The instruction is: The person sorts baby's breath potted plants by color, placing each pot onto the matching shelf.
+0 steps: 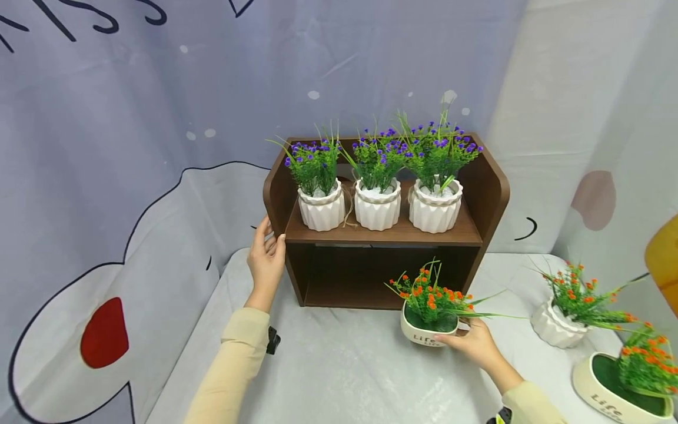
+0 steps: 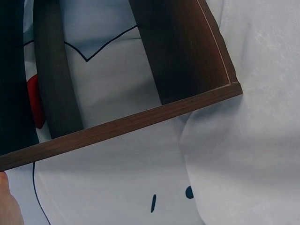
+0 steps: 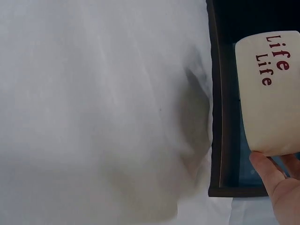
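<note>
A brown two-tier wooden shelf (image 1: 384,235) stands against the curtain. My left hand (image 1: 266,259) grips its left side panel, thumb at the front edge; in the left wrist view only part of that hand (image 2: 9,204) shows beside the shelf side (image 2: 117,133). My right hand (image 1: 474,341) holds a cream oval flower pot (image 1: 424,337) with orange flowers by its right end, in front of the lower tier. In the right wrist view, the fingers (image 3: 267,171) pinch the end of the pot (image 3: 267,108), which is lettered "Life". Three white ribbed pots with purple flowers (image 1: 377,206) line the upper tier.
To the right on the white cloth stand a white ribbed pot (image 1: 558,324) with orange flowers, leaning, and another cream oval pot (image 1: 609,388) lettered "Life". A printed curtain (image 1: 222,88) hangs behind the shelf.
</note>
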Tool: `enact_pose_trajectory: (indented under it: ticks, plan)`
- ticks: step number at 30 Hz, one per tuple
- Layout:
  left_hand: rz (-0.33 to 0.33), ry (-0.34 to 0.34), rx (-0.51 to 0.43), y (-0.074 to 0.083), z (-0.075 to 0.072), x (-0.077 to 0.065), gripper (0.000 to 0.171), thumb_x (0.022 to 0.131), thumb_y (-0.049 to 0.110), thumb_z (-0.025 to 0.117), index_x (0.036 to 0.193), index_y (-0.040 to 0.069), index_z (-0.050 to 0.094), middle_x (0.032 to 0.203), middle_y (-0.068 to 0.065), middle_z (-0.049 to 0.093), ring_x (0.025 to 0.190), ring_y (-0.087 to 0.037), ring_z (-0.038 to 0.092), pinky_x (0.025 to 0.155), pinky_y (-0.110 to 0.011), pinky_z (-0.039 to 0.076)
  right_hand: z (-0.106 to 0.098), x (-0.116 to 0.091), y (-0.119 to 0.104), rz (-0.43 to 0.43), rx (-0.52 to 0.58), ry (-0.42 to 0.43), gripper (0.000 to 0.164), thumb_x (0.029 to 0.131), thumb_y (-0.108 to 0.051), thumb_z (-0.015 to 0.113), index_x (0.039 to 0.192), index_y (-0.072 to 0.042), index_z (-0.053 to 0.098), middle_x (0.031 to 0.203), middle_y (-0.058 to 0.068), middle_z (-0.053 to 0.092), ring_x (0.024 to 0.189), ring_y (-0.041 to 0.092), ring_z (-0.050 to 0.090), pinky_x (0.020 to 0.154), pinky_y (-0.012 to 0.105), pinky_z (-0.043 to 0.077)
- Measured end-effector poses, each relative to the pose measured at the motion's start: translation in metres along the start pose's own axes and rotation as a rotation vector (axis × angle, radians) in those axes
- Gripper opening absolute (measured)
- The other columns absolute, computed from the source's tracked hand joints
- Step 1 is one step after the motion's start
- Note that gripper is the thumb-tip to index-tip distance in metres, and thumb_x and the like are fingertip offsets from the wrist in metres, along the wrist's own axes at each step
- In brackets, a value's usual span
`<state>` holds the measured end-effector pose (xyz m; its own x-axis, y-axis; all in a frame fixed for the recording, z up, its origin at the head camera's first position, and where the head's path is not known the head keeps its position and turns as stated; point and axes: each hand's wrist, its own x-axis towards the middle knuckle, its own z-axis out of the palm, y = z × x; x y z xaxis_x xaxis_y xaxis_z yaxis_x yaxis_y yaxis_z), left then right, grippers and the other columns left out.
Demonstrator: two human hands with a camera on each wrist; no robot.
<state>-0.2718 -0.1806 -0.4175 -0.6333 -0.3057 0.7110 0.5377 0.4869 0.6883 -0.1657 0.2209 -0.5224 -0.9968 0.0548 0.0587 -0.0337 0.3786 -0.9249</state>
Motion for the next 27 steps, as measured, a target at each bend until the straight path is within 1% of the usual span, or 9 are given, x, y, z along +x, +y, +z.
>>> enact_pose_trajectory:
  ticks: [4,6,8,12,15,17,20,23,27]
  plan:
    - [-0.004,-0.013,0.003,0.000,0.000,0.000,0.045,0.088,0.000,0.064,0.131,0.001,0.052,0.112,-0.027,0.060,0.093,-0.042,0.067,0.078,-0.044,0.057,0.004,0.003,-0.001,0.013,-0.009,0.002,0.077,0.066,-0.005,0.086,0.131,0.010,0.047,0.125,0.031,0.054,0.098,0.023,0.062,0.073,0.018,0.056]
    - [-0.004,-0.014,0.009,0.000,0.000,0.000,0.045,0.088,0.000,0.064,0.131,0.001,0.051,0.112,-0.027,0.060,0.093,-0.041,0.067,0.078,-0.043,0.057,0.007,0.005,-0.002,0.013,-0.012,0.003,0.076,0.066,-0.005,0.086,0.130,0.010,0.048,0.125,0.030,0.054,0.100,0.029,0.062,0.073,0.017,0.056]
    - [-0.005,-0.014,0.007,0.000,0.000,0.000,0.044,0.088,0.001,0.064,0.131,0.002,0.052,0.112,-0.027,0.060,0.093,-0.041,0.067,0.079,-0.043,0.057,0.009,0.007,-0.003,0.015,-0.008,0.001,0.074,0.067,-0.005,0.085,0.129,0.009,0.049,0.125,0.030,0.054,0.097,0.027,0.063,0.072,0.017,0.056]
    - [-0.004,-0.013,0.001,-0.001,-0.001,0.000,0.044,0.089,0.002,0.064,0.131,0.003,0.052,0.112,-0.027,0.060,0.094,-0.040,0.067,0.079,-0.043,0.057,0.014,0.011,-0.004,0.005,0.024,-0.004,0.073,0.066,-0.004,0.085,0.129,0.009,0.050,0.126,0.028,0.055,0.093,0.006,0.059,0.075,0.017,0.056]
    - [-0.001,-0.008,-0.007,-0.002,-0.001,0.000,0.045,0.088,0.002,0.065,0.131,0.003,0.052,0.112,-0.026,0.061,0.094,-0.040,0.067,0.079,-0.045,0.057,0.019,0.014,-0.005,-0.006,0.049,-0.010,0.074,0.066,-0.004,0.086,0.130,0.007,0.050,0.127,0.026,0.055,0.095,-0.003,0.053,0.078,0.016,0.055]
    - [0.001,-0.001,-0.006,-0.002,0.000,0.000,0.045,0.088,0.000,0.065,0.131,0.003,0.053,0.112,-0.027,0.061,0.093,-0.041,0.067,0.078,-0.046,0.057,0.023,0.016,-0.005,-0.016,0.053,-0.015,0.075,0.066,-0.004,0.086,0.131,0.006,0.049,0.128,0.025,0.055,0.098,0.000,0.053,0.079,0.016,0.054]
    - [0.002,0.010,-0.001,0.000,0.000,0.000,0.045,0.087,-0.002,0.065,0.130,0.000,0.053,0.111,-0.029,0.060,0.091,-0.043,0.067,0.076,-0.047,0.057,0.029,0.019,-0.005,-0.019,0.037,-0.021,0.076,0.066,-0.006,0.086,0.132,0.004,0.049,0.129,0.023,0.055,0.105,0.012,0.054,0.079,0.016,0.054]
    - [0.000,0.005,0.005,0.014,-0.002,0.000,0.044,0.086,-0.006,0.064,0.128,-0.005,0.052,0.110,-0.031,0.059,0.091,-0.045,0.066,0.077,-0.049,0.056,0.036,0.023,-0.004,-0.010,0.043,-0.028,0.076,0.066,-0.006,0.086,0.132,0.004,0.049,0.130,0.022,0.054,0.109,0.020,0.054,0.080,0.015,0.053]
    - [0.005,-0.002,0.020,0.035,-0.006,0.000,0.042,0.086,-0.010,0.061,0.126,-0.010,0.050,0.108,-0.034,0.058,0.091,-0.048,0.064,0.077,-0.053,0.055,0.046,0.026,-0.005,-0.009,0.086,-0.035,0.074,0.065,-0.003,0.086,0.129,0.004,0.050,0.127,0.023,0.055,0.103,0.013,0.057,0.079,0.016,0.054]
